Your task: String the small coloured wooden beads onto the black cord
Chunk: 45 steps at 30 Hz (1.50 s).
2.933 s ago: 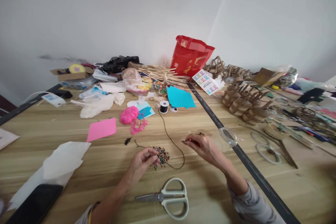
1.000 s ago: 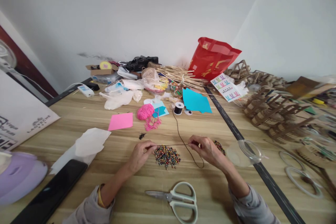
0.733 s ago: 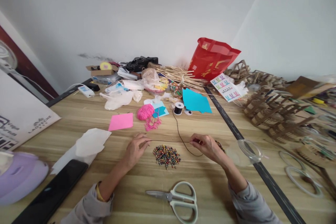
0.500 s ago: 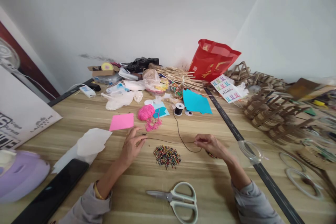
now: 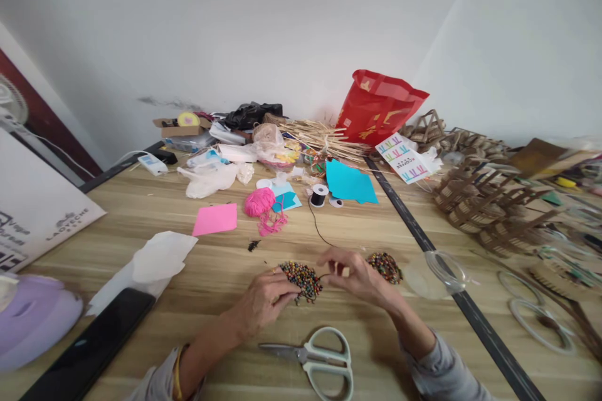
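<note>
From where I stand, the wooden table (image 5: pixel 211 366) reaches back toward the pale wall (image 5: pixel 235 25), and a dark strip (image 5: pixel 470 310) crosses it at the right. The far edge is lined with heaped things, and the near edge is out of view. A white printed box (image 5: pixel 40 200) stands at the left side. The red bag (image 5: pixel 379 109) leans at the back, and woven baskets (image 5: pixel 470 207) crowd the right side, beyond the strip. The black phone (image 5: pixel 94 341) lies at the near left, well apart from the scissors (image 5: pixel 328 357), which rest just in front of the hands.

The left hand (image 5: pixel 263 297) has its fingers pressed together at the bead pile (image 5: pixel 301 281); what is between them, I cannot tell. The right hand (image 5: pixel 357 277) bends its thumb and forefinger toward each other, with dark cord (image 5: pixel 318 229) at their tips; whether they pinch it, I cannot tell. More beads (image 5: pixel 386 268) lie just beside this hand, on its outer side. The cord runs from the spool (image 5: pixel 318 195) down behind the right hand.
</note>
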Each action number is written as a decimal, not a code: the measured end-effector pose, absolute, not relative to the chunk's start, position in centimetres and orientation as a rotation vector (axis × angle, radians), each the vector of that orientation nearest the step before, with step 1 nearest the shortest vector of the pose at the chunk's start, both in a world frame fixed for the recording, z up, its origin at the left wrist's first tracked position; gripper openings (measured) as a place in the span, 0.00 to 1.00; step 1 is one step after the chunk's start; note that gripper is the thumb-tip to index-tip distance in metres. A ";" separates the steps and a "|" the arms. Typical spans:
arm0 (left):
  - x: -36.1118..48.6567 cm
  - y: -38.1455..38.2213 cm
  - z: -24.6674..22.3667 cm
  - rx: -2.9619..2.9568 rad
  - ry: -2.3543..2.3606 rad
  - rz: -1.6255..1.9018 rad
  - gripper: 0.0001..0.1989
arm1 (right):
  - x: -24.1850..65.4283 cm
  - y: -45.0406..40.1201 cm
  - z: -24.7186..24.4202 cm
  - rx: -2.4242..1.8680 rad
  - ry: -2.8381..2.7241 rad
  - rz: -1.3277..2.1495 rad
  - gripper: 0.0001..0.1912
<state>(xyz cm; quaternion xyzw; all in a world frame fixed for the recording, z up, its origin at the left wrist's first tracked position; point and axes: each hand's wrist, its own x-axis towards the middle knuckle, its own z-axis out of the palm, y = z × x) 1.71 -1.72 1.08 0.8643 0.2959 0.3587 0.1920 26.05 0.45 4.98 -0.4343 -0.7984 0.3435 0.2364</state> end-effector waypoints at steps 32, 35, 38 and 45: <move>-4.5 0.0 -2.0 2.755 1.691 0.300 0.22 | 23.5 -2.3 -0.7 -1.215 -1.873 1.158 0.12; -5.3 -0.9 -1.1 2.669 1.879 0.293 0.25 | 23.5 -2.6 -1.2 -1.244 -1.814 1.164 0.16; -6.9 -2.9 -0.4 2.622 2.043 0.310 0.26 | 23.7 -2.8 -1.6 -1.249 -1.786 1.168 0.18; -13.0 -9.6 -0.9 2.176 2.730 0.454 0.28 | 23.9 -3.0 -2.6 -1.255 -1.738 1.190 0.18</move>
